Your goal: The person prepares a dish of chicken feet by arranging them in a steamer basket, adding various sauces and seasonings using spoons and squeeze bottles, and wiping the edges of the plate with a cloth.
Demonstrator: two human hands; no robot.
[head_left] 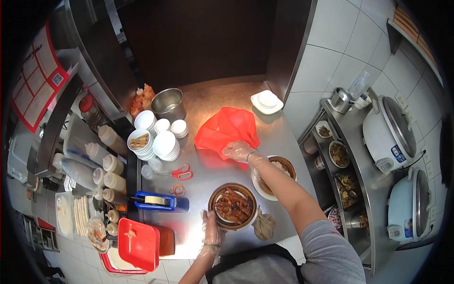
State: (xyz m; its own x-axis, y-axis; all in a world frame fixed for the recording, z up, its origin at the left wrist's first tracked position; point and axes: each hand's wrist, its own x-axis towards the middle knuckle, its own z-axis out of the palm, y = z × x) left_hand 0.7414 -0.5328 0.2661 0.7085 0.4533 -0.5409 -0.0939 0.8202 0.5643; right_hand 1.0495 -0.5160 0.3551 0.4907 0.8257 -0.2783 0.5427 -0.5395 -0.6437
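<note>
My right hand (239, 152), in a clear plastic glove, grips the near edge of a crumpled red cloth or fabric bag (228, 127) on the steel table. My left hand (211, 227), also gloved, is at the left rim of a round steamer basket (253, 216); whether it grips the rim cannot be told. Inside that basket, braised chicken feet (232, 206) in brown sauce lie on a white dish. A second round basket (289, 167), on a white plate, is partly hidden under my right forearm. A beige rag (264, 224) lies beside the first basket.
Stacked white bowls (166, 145), a steel pot (168, 103), red-handled scissors (181, 173), rubber bands (177, 190) and a blue tape dispenser (181, 204) stand left. A red plastic bin (138, 245) is at the near-left edge. White dishes (267, 102) sit far right. Rice cookers (390, 133) stand on the right shelf.
</note>
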